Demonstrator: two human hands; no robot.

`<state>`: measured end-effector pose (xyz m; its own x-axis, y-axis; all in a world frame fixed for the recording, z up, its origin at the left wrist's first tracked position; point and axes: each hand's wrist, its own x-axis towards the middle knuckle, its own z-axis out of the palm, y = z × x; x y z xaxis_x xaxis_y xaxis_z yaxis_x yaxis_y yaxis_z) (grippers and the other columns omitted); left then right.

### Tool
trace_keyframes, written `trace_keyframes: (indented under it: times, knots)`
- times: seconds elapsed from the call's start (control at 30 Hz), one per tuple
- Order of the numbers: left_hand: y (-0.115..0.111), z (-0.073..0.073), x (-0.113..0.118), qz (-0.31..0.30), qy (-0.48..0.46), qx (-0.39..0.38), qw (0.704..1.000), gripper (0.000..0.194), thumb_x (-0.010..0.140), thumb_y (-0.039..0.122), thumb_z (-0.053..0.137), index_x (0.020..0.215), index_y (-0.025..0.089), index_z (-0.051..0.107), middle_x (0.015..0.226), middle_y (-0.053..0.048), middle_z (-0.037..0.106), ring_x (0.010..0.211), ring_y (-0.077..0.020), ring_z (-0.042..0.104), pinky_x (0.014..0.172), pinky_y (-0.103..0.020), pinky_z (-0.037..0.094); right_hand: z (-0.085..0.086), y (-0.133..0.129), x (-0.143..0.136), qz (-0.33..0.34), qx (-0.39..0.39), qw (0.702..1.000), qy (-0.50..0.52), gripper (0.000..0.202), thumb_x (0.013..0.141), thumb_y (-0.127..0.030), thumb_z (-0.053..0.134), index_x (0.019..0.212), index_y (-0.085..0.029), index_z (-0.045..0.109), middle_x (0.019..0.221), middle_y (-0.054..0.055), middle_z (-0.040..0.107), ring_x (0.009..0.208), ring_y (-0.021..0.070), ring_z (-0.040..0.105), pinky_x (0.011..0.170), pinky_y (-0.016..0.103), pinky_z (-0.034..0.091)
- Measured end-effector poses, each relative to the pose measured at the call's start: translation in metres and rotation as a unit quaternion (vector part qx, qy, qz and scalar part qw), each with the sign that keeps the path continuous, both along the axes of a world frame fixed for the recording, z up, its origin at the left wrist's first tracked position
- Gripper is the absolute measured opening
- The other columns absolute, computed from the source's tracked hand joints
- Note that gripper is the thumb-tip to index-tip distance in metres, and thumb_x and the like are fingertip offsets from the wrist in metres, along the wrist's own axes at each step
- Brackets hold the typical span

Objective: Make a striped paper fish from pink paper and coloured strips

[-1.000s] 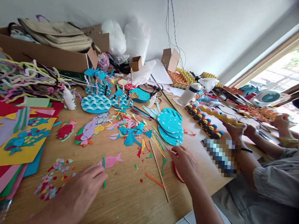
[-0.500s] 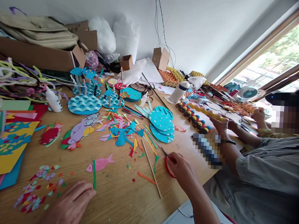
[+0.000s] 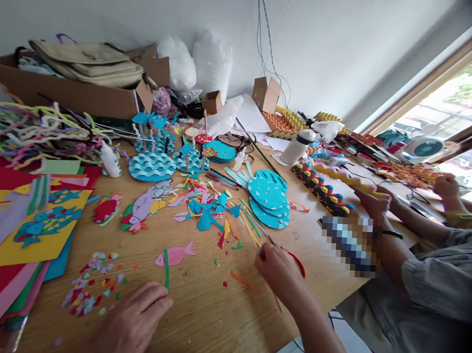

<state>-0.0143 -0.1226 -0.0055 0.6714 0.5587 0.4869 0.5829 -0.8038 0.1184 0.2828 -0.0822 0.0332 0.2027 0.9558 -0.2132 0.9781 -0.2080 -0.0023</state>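
My left hand rests on the table at lower left, fingers closed on the lower end of a green paper strip. The strip's upper end crosses the head of a pink paper fish lying flat. Over a thin wooden stick, my right hand is low with its fingers curled together; what they pinch is hidden. Just right of that hand lies a pair of scissors with red handles, partly covered. An orange paper strip lies to its left.
Tiny paper bits and coloured sheets lie at left. Paper scraps, blue discs, glue bottle and wavy blue bases stand beyond. A co-worker's hand is at right.
My right hand has shifted left from the scissors' red handles to over the wooden stick. My left hand keeps the green strip by the pink fish. The view has turned slightly left.
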Motion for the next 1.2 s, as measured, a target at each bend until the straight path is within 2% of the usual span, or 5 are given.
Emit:
trace_keyframes:
  times: [0.13,0.23,0.43,0.7,1.2]
  knots:
    - [-0.002,-0.006,-0.003,0.058,0.033,0.035,0.997,0.042,0.077,-0.001,0.03,0.093,0.023,0.06,0.089,0.004,0.067,0.086,-0.0101,0.06,0.085,-0.017,0.045,0.018,-0.007,0.018,-0.034,0.141,0.986,0.079,0.009,0.076,-0.021,0.047,0.074,-0.019,0.055,0.059,0.002,0.061,0.053,0.0163,0.056,0.05,0.025,0.036]
    - [-0.004,-0.015,-0.005,0.079,0.079,0.054,0.992,0.038,0.081,0.005,0.032,0.103,0.02,0.059,0.104,0.002,0.066,0.097,-0.0136,0.057,0.086,-0.023,0.045,0.034,-0.013,0.011,-0.006,0.295,0.912,0.287,0.014,0.077,-0.029,0.053,0.088,-0.02,0.054,0.063,-0.001,0.058,0.052,0.013,0.054,0.048,0.023,0.041]
    - [-0.005,-0.023,-0.002,0.103,0.103,0.067,0.987,0.033,0.09,0.021,0.032,0.11,0.016,0.058,0.111,-0.002,0.064,0.098,-0.017,0.057,0.085,-0.03,0.042,0.033,-0.009,-0.073,0.159,0.202,0.787,0.561,0.015,0.088,-0.024,0.042,0.087,-0.019,0.055,0.071,0.002,0.061,0.062,0.0118,0.06,0.05,0.02,0.048]
    - [-0.011,-0.034,-0.003,0.108,0.12,0.032,0.986,0.032,0.088,0.02,0.038,0.115,0.016,0.054,0.12,-0.002,0.059,0.106,-0.0194,0.052,0.088,-0.033,0.037,-0.002,0.01,-0.122,0.272,0.137,0.819,0.487,0.013,0.088,-0.018,0.04,0.085,-0.019,0.052,0.07,0.001,0.061,0.063,0.0106,0.058,0.058,0.02,0.046]
    - [-0.011,-0.034,0.0,0.115,0.094,0.013,0.989,0.029,0.085,0.017,0.043,0.111,0.017,0.055,0.117,-0.001,0.061,0.105,-0.0194,0.052,0.086,-0.034,0.037,-0.005,0.018,-0.131,0.285,0.099,0.835,0.46,0.01,0.086,-0.015,0.043,0.08,-0.02,0.05,0.067,0.0,0.061,0.062,0.0108,0.058,0.058,0.019,0.042]
